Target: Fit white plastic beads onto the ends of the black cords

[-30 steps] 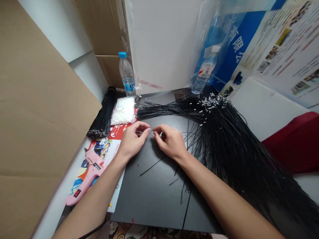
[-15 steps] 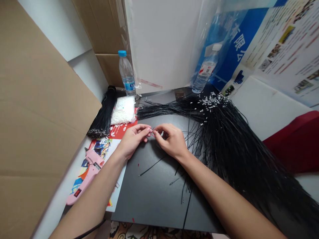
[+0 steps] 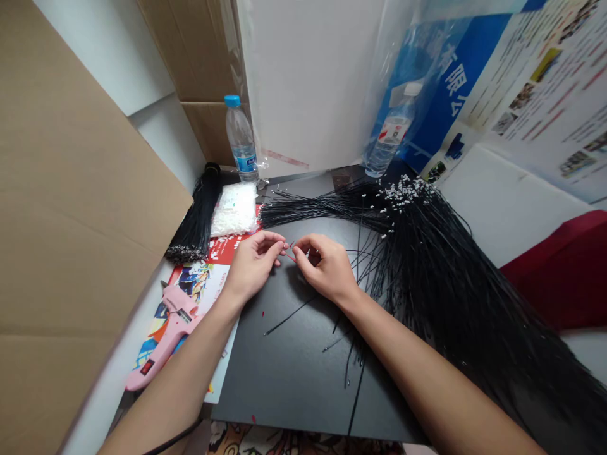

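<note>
Two hands on it: your left hand point(image 3: 251, 265) and right hand point(image 3: 327, 268) pinch a thin red strand point(image 3: 289, 256) between thumb and fingertips. Short, slanted, held just above black mat point(image 3: 294, 366), beside black wire pile point(image 3: 450, 284).

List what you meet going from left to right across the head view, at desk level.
Pink glue gun → left hand → right hand → cluster of white wire tips → red cloth.
</note>
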### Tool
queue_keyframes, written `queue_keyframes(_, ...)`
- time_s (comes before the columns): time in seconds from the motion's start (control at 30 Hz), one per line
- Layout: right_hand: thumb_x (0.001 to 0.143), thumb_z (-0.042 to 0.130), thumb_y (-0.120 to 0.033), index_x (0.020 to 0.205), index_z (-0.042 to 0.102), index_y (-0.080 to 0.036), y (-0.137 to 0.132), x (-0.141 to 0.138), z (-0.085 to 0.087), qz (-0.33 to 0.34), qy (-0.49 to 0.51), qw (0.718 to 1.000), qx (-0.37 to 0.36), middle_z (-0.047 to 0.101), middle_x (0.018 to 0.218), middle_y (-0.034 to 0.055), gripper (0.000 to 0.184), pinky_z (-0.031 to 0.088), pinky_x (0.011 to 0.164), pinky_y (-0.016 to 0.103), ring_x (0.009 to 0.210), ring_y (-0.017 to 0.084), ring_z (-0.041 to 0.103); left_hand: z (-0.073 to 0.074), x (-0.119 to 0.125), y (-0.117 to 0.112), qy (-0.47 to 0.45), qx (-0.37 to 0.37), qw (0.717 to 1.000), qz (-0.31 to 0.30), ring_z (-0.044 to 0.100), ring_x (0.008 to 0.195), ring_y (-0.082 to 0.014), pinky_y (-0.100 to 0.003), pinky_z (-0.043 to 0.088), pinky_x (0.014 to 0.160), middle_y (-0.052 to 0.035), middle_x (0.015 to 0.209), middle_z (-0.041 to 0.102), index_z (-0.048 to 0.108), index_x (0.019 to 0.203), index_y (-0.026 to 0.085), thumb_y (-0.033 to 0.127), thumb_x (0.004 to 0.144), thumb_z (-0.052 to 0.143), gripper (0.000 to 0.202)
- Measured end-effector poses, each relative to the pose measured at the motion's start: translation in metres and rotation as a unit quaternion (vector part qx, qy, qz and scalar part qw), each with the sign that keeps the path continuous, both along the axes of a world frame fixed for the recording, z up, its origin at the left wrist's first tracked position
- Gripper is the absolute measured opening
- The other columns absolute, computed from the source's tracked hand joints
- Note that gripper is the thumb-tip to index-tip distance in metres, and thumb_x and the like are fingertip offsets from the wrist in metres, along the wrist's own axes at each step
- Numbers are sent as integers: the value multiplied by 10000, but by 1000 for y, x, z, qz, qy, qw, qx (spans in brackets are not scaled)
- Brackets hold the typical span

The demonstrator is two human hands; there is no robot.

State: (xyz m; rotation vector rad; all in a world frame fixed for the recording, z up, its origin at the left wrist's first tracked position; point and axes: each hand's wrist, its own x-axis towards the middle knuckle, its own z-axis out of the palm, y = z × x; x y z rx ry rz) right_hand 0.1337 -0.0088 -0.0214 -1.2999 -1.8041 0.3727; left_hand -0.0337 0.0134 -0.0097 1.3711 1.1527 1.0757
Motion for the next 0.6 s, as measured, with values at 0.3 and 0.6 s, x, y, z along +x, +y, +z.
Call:
queue_keyframes(0.3, 899, 585, -240, 850, 647, -202, 0, 0, 0, -6, 2, 1000, -11, 680, 769, 8, 89, 415, 646, 269, 672, 133, 569, -4, 4, -4, 31, 83, 996, 3, 711, 785, -164, -321, 603, 764, -65, 928, 738, 656, 923, 173, 236, 842, 660, 103)
queue_keyframes(0.6, 909, 584, -225, 855, 648, -202, 1, 0, 0, -2, -11, 1000, -10, 687, 793, 15, 86, 411, 654, 266, 695, 137, 574, 3, 1, -6, 188, 170, 967, -7, 737, 859, -184, -313, 594, 784, -59, 934, 758, 608, 1076, 190, 134, 870, 607, 213)
